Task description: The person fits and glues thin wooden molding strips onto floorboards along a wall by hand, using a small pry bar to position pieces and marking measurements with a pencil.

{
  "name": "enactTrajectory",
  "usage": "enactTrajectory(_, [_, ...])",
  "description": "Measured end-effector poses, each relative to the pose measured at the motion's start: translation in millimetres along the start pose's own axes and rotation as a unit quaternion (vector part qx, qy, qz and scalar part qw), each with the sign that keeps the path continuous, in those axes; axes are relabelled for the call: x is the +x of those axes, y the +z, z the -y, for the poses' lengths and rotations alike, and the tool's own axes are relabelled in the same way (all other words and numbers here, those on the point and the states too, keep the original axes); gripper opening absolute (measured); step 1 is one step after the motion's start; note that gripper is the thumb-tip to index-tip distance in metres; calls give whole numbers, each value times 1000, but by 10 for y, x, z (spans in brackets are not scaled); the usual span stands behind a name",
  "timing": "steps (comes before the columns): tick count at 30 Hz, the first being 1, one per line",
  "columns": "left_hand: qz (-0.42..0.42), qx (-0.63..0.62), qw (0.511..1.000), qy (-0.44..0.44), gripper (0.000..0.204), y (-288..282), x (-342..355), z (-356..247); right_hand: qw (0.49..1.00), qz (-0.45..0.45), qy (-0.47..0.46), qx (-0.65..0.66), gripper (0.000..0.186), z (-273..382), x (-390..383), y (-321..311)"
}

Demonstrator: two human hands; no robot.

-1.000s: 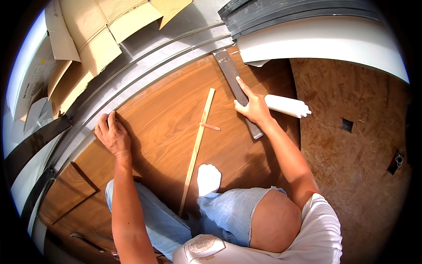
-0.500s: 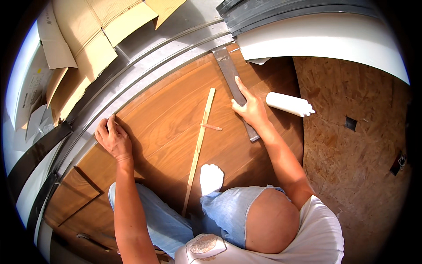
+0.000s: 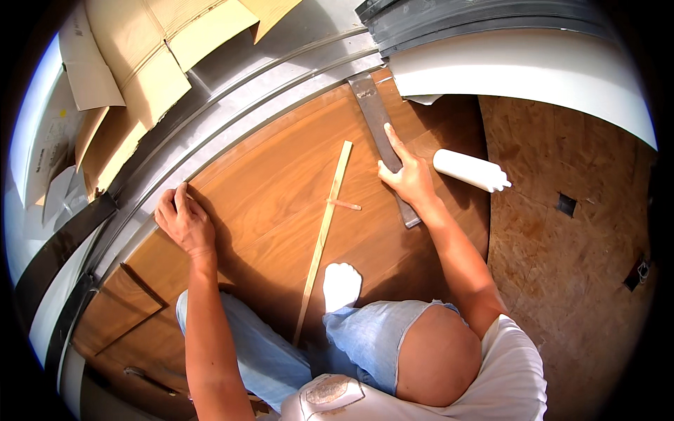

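My right hand point(image 3: 413, 179) grips a flat dark metal bar point(image 3: 368, 105) lying on the wood-look floor planks point(image 3: 274, 186). Its index finger stretches along the bar and the thumb crosses to the bar's left side; the other fingers are mostly hidden. The bar's far end reaches the edge of the planks by the metal track. Over at the left, my left hand point(image 3: 188, 223) rests on the planks' edge beside that track, fingers curled down. Whatever those fingertips may hold is out of sight. Between my hands lies a thin pale wooden strip point(image 3: 323, 238), crossed by a short reddish-brown stick point(image 3: 347, 205).
A white bottle point(image 3: 469, 168) lies right of my right hand, near bare chipboard point(image 3: 554, 281). Grey metal track point(image 3: 232, 112) curves along the far edge. Cardboard point(image 3: 140, 77) is far left, dark profiles point(image 3: 477, 28) far right. A dark-handled tool point(image 3: 151, 379) sits at lower left.
The whole view has shifted slightly, so most things appear a little farther right. Both hands keep their places on the planks' edge and the metal bar.
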State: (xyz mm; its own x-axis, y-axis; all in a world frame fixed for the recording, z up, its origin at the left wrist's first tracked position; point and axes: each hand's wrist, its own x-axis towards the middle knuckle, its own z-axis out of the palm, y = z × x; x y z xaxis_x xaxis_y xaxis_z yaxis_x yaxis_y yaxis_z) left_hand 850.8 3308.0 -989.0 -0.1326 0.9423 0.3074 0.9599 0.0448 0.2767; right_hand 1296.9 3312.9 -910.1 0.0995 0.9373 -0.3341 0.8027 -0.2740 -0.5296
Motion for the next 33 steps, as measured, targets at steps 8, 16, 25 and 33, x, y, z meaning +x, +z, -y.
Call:
enactTrajectory(8, [2,1,1000,5,31,-2,-5,26,998,-35,-28,32,86,-86,15,107])
enactTrajectory(16, [3,6,1000,10,37,7,-7,-20,995,-68,-75,-10,87,-171,-39,35])
enactTrajectory(25, [35,-10,997,64,49,-103,14,-152,993,-104,-61,-10,95,-541,-746,48])
enactTrajectory(33, [228,-72,965,107,71,14,46,-919,985,-128,-109,-39,92,-812,-1056,213])
